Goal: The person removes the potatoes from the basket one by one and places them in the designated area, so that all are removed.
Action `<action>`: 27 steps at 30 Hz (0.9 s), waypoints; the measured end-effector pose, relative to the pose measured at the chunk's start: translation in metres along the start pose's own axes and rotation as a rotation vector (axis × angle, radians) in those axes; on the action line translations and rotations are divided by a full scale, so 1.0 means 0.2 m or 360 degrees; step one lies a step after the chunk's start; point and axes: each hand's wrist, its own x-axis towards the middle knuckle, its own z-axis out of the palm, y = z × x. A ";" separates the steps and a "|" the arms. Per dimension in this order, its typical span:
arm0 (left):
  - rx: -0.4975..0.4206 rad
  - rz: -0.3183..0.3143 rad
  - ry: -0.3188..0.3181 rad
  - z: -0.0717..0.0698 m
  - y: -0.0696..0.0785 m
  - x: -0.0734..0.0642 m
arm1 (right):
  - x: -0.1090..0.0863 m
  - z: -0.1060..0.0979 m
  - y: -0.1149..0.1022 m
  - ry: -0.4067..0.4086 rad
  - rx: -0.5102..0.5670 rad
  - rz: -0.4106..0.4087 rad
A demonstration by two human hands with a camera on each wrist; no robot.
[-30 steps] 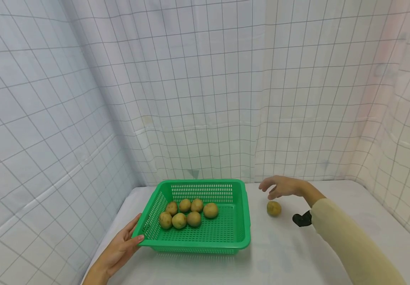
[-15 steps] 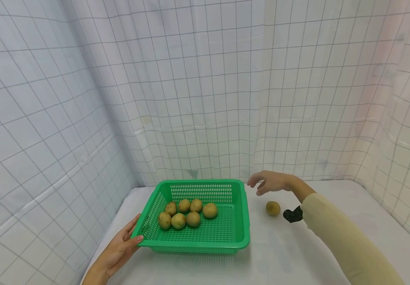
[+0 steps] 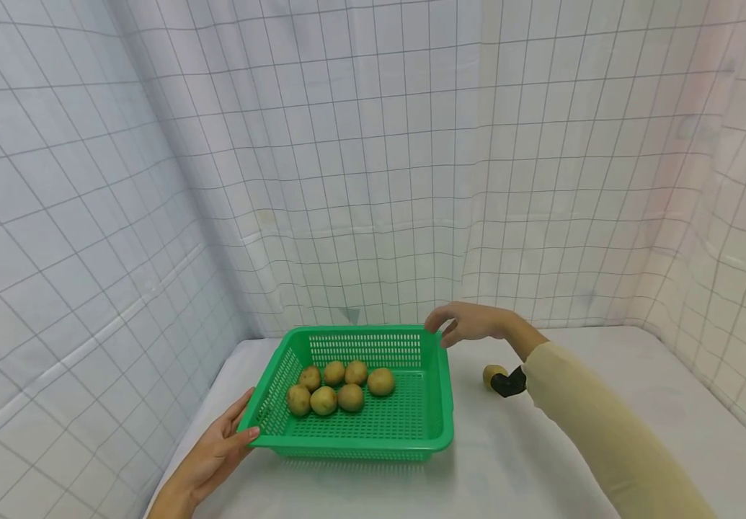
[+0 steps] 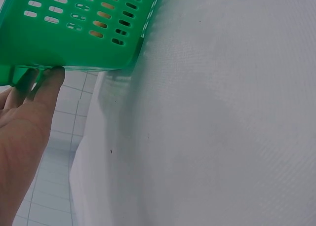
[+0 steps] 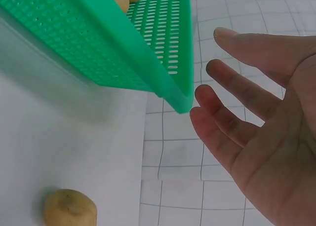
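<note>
A green plastic basket [image 3: 360, 442] with slotted walls stands on the white table, holding several potatoes [image 3: 323, 401] grouped toward its left. My left hand [image 3: 213, 450] grips the basket's front left rim, thumb on top and fingers below; in the left wrist view those fingers [image 4: 49, 88] sit under the rim. At the far right corner hovers my right hand [image 3: 473, 322], its fingers loosely bent. The right wrist view shows this right hand [image 5: 276, 132] with nothing in it, beside the basket rim [image 5: 185, 100] and slightly apart from it.
One loose potato [image 3: 491, 373] lies on the table right of the basket, partly covered by a dark piece [image 3: 509, 383] at the right wrist. White cloth with a grid pattern [image 3: 373, 180] hangs behind and on both sides of the table.
My right hand has moved left, from above the loose potato to the basket's far right corner. The left hand keeps its grip, and the potatoes stay where they were.
</note>
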 end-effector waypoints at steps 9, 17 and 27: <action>0.0033 0.0016 -0.0013 -0.01 0.00 0.00 | 0.11 0.04 -0.11 -0.0067 -0.0022 -0.0064; 0.0067 0.0021 0.0007 -0.01 0.00 0.00 | 0.25 0.12 -0.20 -0.0176 -0.0014 -0.0200; 0.0042 -0.0002 0.0019 0.00 0.00 0.00 | 0.35 0.24 -0.23 -0.0232 0.0032 -0.0241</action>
